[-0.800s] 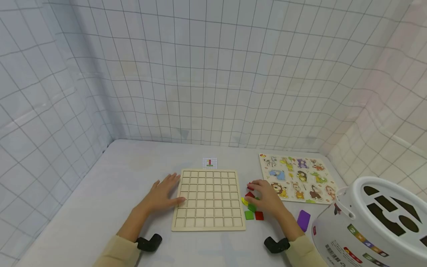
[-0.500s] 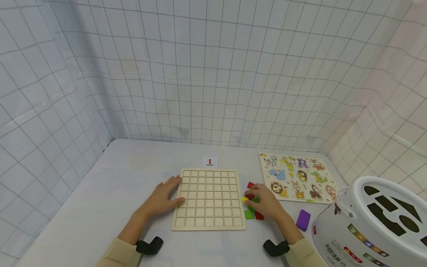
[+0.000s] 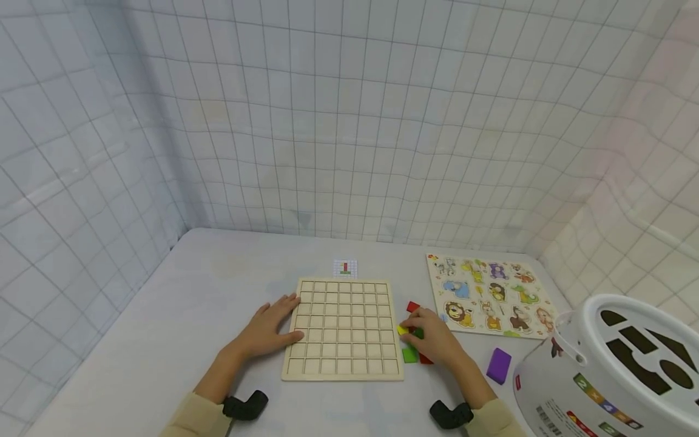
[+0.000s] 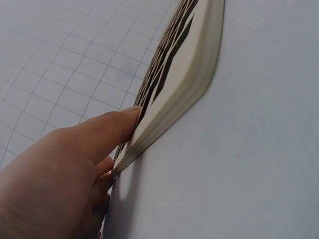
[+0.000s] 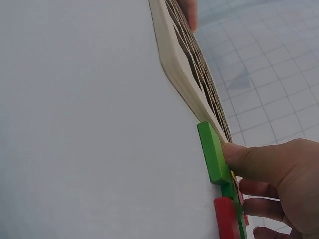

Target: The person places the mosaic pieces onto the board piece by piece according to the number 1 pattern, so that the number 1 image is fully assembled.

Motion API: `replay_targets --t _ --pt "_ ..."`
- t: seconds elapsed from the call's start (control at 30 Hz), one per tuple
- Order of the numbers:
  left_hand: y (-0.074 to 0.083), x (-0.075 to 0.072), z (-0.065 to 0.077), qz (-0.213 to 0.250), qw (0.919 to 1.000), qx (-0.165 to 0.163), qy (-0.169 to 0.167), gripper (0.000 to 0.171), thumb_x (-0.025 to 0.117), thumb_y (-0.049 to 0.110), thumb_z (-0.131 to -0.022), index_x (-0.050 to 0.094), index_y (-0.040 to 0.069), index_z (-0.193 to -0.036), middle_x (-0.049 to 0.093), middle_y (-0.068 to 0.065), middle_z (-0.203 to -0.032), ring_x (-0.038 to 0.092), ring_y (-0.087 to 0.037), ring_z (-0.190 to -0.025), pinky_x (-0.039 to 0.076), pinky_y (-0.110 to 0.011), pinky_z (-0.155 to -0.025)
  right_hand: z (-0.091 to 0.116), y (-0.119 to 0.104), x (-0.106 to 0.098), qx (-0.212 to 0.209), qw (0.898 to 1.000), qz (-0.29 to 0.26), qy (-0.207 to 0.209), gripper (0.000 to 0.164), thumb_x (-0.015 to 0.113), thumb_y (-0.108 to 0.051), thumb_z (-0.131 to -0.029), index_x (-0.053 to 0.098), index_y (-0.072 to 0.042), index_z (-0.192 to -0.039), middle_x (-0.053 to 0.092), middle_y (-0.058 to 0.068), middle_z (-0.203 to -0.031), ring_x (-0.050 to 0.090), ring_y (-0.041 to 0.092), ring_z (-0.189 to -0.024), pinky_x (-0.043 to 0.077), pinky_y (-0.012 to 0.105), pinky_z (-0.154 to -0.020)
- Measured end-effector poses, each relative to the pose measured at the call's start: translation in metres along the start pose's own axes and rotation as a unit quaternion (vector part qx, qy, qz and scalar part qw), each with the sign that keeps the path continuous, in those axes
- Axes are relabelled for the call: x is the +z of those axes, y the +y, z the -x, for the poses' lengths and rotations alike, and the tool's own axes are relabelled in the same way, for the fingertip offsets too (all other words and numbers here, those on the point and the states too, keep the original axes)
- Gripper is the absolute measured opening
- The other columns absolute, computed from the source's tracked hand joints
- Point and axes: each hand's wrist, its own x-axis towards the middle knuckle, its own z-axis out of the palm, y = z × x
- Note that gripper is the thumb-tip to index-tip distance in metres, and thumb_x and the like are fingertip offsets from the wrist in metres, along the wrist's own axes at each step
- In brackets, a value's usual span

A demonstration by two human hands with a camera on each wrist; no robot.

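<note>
In the head view, a pale wooden grid board (image 3: 343, 329) lies flat in front of me. My left hand (image 3: 266, 328) rests at its left edge, fingers stretched out and thumb on the rim; the left wrist view shows the thumb (image 4: 112, 130) on the board's edge. Beside the right edge, my right hand (image 3: 432, 337) is over a group of small coloured tiles. Its thumb and index finger close round a yellow tile (image 3: 402, 330). A light green tile (image 3: 409, 355), a red tile (image 3: 413, 306) and other tiles lie around and partly under this hand.
A small printed pattern card (image 3: 345, 268) lies beyond the board. To the right are an animal puzzle board (image 3: 480, 303), a purple block (image 3: 499, 366) and a white bucket (image 3: 579, 376) with a shape-hole lid. Gridded curtains (image 3: 349, 121) enclose the table.
My right hand has drawn slightly nearer, its fingertips moving from the red tiles to the yellow tile and coming closer together. The left hand stays at the board's edge.
</note>
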Motion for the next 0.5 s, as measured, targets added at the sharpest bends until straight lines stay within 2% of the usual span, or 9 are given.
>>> replay_targets --t 0.3,0.5 --pt "0.0015 0.0012 0.0038 -0.011 0.9999 0.001 0.013 0.082 0.065 0.047 -0.089 0.037 -0.001 -0.148 0.036 -0.018 -0.153 0.028 -0.04 -0.141 0.016 -0.063 -0.11 -0.0004 -0.001 0.0044 0.004 1.0 -0.007 0.005 0.013 0.078 -0.015 -0.083 0.071 -0.015 -0.095 0.054 -0.01 -0.091 0.052 0.009 -0.086 0.049 0.034 -0.078" --pt "0.0037 0.0009 0.0037 -0.011 0.9998 -0.003 0.016 0.082 0.066 0.047 -0.088 0.038 -0.001 -0.148 0.036 -0.018 -0.152 0.029 -0.04 -0.141 0.017 -0.061 -0.111 -0.001 -0.004 0.005 0.025 0.999 -0.023 0.007 0.014 0.078 -0.012 -0.083 0.067 -0.016 -0.091 0.054 -0.009 -0.086 0.051 0.008 -0.076 0.047 0.028 -0.068"
